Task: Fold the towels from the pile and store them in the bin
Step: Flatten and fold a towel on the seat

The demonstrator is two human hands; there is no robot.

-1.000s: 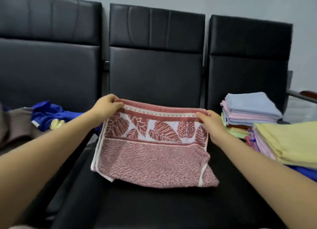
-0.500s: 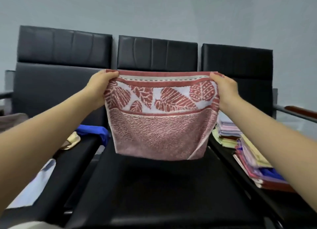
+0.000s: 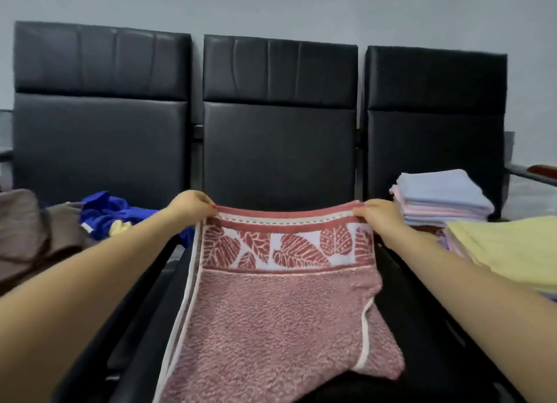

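Pink towel (image 3: 271, 321) with a leaf-patterned border band, folded double, held by its two far corners above the middle seat (image 3: 401, 336) of a row of three black chairs; its near part slopes down toward the camera and drapes over the seat. Left hand (image 3: 193, 205): fingers curled, pinching the far left corner; right hand (image 3: 378, 214): fingers curled, pinching the far right corner; the upper edge sags slightly between them. Right seat: stack of folded towels (image 3: 443, 197), pale blue on top, pink beneath; nearer, a second stack topped by a yellow towel (image 3: 506, 245). Left seat: unfolded pile, a brown cloth (image 3: 33, 230) beside a crumpled blue cloth (image 3: 111, 212). Backrests (image 3: 280, 116) stand against a grey wall (image 3: 271, 7).
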